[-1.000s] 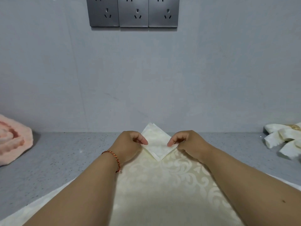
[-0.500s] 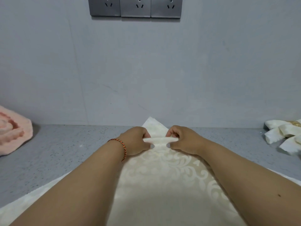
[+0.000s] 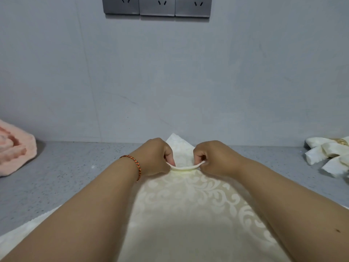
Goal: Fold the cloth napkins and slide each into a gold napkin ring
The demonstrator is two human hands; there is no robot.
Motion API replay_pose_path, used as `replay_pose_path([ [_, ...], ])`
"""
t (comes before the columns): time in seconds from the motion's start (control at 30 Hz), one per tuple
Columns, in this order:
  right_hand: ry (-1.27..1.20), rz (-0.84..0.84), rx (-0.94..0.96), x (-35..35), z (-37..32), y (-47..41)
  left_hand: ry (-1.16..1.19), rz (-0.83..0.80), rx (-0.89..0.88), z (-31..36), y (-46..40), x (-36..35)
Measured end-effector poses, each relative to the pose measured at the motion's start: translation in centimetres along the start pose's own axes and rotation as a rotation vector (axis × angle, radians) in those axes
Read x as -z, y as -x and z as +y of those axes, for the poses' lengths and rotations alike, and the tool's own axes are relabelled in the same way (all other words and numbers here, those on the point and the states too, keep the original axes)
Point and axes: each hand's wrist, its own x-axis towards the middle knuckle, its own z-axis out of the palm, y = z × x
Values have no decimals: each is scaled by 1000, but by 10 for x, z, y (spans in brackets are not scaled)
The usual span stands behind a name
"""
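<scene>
- While the cream damask napkin [image 3: 188,214] lies spread as a diamond on the grey worktop [image 3: 75,176], both hands work at its far corner, close to the wall.
- Left hand [image 3: 154,157], with a braided bracelet [image 3: 135,165] on its wrist, has fingers curled and pinches one end of a narrow fold of cloth.
- Right hand [image 3: 213,157] mirrors it, fingers curled, pinching the other end; the fold sags a little between them.
- Beyond the fold, the napkin's far tip pokes out flat on the worktop.
- My read: this is the folding step, a first narrow pleat or roll being formed from the far corner toward the body.
- Next move, I'd judge, calls for laying that fold down evenly and taking up the next width of cloth, both ends kept level so the band stays straight.
- No ring is on this napkin yet; off to the right sits a finished napkin bundle [image 3: 328,156] with a gold napkin ring [image 3: 340,141] glinting on it.
- Far left, a pink towel [image 3: 15,148] rests on the worktop, and power sockets [image 3: 156,5] sit high on the wall.
</scene>
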Motion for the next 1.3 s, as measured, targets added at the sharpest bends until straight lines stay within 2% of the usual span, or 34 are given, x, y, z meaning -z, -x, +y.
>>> replay_pose_path([
  [0.13,45,-118,1,5,-3,1,-50,-123,48,5,2,6],
  [0.3,-76,-147,-109,14,-6,2,173,-186,185,9,-1,12],
  [0.5,-80,-227,-136,14,-9,3,22,-211,92,2,0,6],
  [0.63,-64,-279,-183,15,-8,3,-67,-228,113,4,0,6],
  [0.73,-18,-293,-164,17,-12,4,-96,-271,115,7,1,9],
  [0.97,125,-280,-69,23,-33,8,-96,-217,24,16,3,11],
  [1.3,233,-396,-72,30,-51,9,-172,-420,68,26,5,25],
])
